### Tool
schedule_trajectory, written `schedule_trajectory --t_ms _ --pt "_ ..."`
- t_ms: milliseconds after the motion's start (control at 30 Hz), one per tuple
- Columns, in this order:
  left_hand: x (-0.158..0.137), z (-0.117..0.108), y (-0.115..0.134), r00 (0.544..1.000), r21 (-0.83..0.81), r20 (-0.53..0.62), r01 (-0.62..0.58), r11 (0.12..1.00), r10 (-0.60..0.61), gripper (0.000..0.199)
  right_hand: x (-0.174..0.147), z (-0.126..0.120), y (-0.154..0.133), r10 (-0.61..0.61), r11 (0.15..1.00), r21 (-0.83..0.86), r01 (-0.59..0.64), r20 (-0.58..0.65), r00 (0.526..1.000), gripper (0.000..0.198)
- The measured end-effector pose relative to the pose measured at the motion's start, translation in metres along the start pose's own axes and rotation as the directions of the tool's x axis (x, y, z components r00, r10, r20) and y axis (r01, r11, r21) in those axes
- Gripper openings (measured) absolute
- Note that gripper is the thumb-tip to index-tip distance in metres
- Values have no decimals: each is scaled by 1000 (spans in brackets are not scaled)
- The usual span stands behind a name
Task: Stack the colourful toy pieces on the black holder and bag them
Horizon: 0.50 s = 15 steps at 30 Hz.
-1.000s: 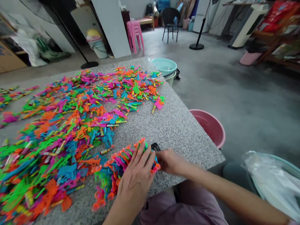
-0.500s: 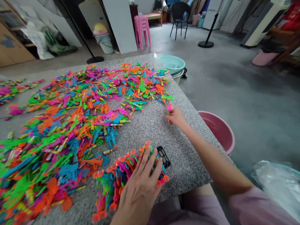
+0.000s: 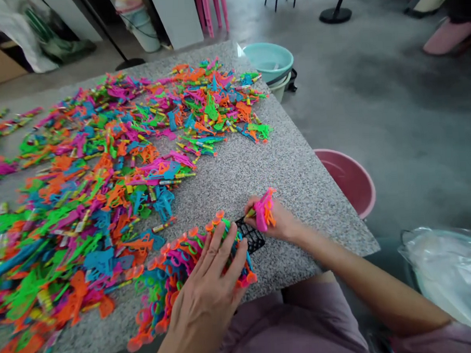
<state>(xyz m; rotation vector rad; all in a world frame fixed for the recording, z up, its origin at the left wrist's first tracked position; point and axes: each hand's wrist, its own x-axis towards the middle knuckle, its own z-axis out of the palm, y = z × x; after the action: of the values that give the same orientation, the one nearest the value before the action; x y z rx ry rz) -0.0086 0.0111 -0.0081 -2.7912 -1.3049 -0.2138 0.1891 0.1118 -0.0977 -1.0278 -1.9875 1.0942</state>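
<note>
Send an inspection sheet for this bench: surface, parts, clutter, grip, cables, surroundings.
Surface: speckled grey stone-look tabletop, loaded mostly on its left side.
Job's things: dense row of orange-cupped multicoloured plastic pieces, adjoining black plastic grid.
Clutter: loose heaps of multicoloured plastic toys, left and far side.
Grip: left hand over the row, fingers extended; right hand pinching pink-and-orange plastic bundle at the grid.
Cables: nothing seen.
Surroundings: round pale-blue plastic basin and round pink plastic tub past the table's right edge.

1 head-worn camera looks forward and steeply down over the table [image 3: 285, 164] from its near edge, close above the hands [image 3: 209, 287]; its wide view reaches past the far edge to the floor [image 3: 373, 103].
</note>
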Motion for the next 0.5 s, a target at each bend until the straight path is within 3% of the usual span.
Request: schedule_trajectory --t_ms 100,267,500 --pt "1 -1 0 1000 3 0 13 1000 -13 44 4 15 -1 -56 997 -39 61 114 992 13" --pt "2 -1 2 1000 20 -3 17 1000 -17 44 14 21 -15 -54 955 -272 116 225 973 14" --pt "4 -3 0 998 50 -60 -12 999 15 40 34 15 -36 104 919 -392 37 332 938 17"
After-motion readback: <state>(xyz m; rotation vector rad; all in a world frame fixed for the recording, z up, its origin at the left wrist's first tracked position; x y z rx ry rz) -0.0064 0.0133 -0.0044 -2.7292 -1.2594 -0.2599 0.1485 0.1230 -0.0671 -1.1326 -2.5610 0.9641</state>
